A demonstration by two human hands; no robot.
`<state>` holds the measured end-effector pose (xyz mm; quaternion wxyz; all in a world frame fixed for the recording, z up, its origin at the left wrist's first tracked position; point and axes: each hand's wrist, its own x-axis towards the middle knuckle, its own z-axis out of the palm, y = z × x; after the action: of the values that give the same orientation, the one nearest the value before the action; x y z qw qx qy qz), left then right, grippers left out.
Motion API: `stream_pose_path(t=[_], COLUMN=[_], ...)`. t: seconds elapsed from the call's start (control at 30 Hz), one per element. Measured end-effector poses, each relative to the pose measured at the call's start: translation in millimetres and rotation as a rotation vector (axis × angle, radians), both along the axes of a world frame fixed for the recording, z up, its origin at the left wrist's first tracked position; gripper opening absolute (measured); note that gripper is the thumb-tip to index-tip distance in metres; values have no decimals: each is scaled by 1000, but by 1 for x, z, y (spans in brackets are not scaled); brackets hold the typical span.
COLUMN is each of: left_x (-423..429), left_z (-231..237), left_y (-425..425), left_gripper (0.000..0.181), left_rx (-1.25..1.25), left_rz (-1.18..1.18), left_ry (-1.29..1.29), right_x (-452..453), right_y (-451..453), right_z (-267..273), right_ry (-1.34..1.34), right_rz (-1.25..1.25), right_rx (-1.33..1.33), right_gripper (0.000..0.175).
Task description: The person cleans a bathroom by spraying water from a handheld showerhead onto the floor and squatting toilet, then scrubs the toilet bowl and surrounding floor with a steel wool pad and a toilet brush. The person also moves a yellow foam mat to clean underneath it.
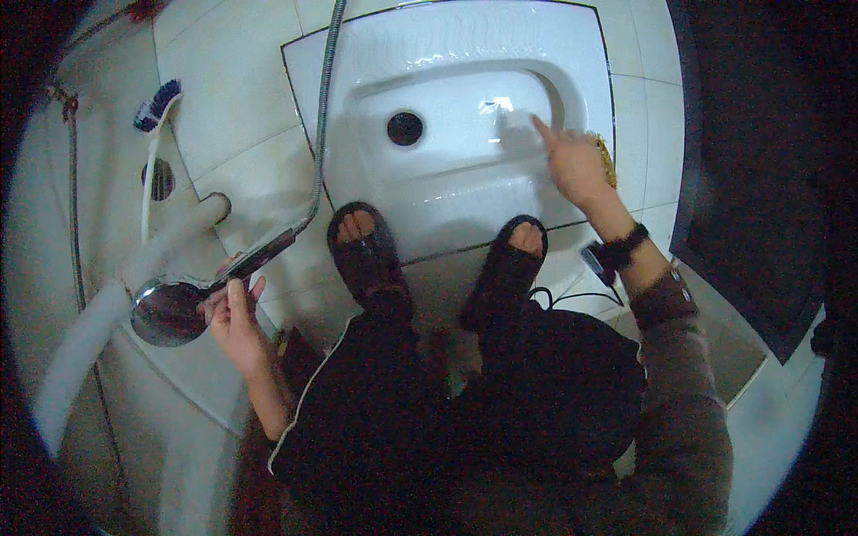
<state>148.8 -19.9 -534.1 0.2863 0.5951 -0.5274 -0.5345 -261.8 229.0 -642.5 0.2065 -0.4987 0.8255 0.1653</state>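
Note:
My left hand [238, 325] grips the handle of a chrome shower head [173, 313] beside my left foot. A metal hose [324, 114] runs from the handle up past the left side of a white ceramic squat toilet [469, 187]. Above the right part of its basin is my right hand [573, 157], index finger stretched out and the other fingers curled, the palm hidden. A gold-coloured scouring pad [608, 161] shows partly behind that hand, at the toilet's right rim; whether they touch is unclear. The round drain hole [405, 128] is dark.
A white-handled brush [153, 161] with dark bristles leans at the left, near a round floor drain [161, 179]. White pipes [80, 368] and a thin hose [75, 201] are farther left. My sandalled feet stand at the toilet's near edge. A dark mat or panel [751, 201] is at the right.

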Motion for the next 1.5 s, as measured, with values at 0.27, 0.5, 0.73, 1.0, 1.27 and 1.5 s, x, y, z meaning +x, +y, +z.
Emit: stream_pose_path(t=[0.27, 0.5, 0.73, 1.0, 1.27, 1.5], left_x=[13, 4, 0, -5, -7, 0], left_z=[-3, 5, 8, 14, 19, 13], left_y=[0, 2, 2, 2, 4, 0], left_gripper=[18, 21, 23, 24, 20, 18], left_rx=[131, 120, 103, 112, 87, 95], left_rz=[78, 55, 80, 59, 53, 74], left_ry=[57, -14, -29, 9, -26, 18], right_x=[12, 14, 16, 18, 2, 14], right_y=[-37, -36, -36, -37, -41, -40], right_z=[-81, -94, -109, -104, -97, -81], right_ry=[-145, -106, 9, 92, -159, -206], right_rz=[-56, -33, -8, 57, -168, -209], right_rx=[157, 26, 43, 50, 168, 13], right_gripper=[75, 67, 70, 58, 67, 73])
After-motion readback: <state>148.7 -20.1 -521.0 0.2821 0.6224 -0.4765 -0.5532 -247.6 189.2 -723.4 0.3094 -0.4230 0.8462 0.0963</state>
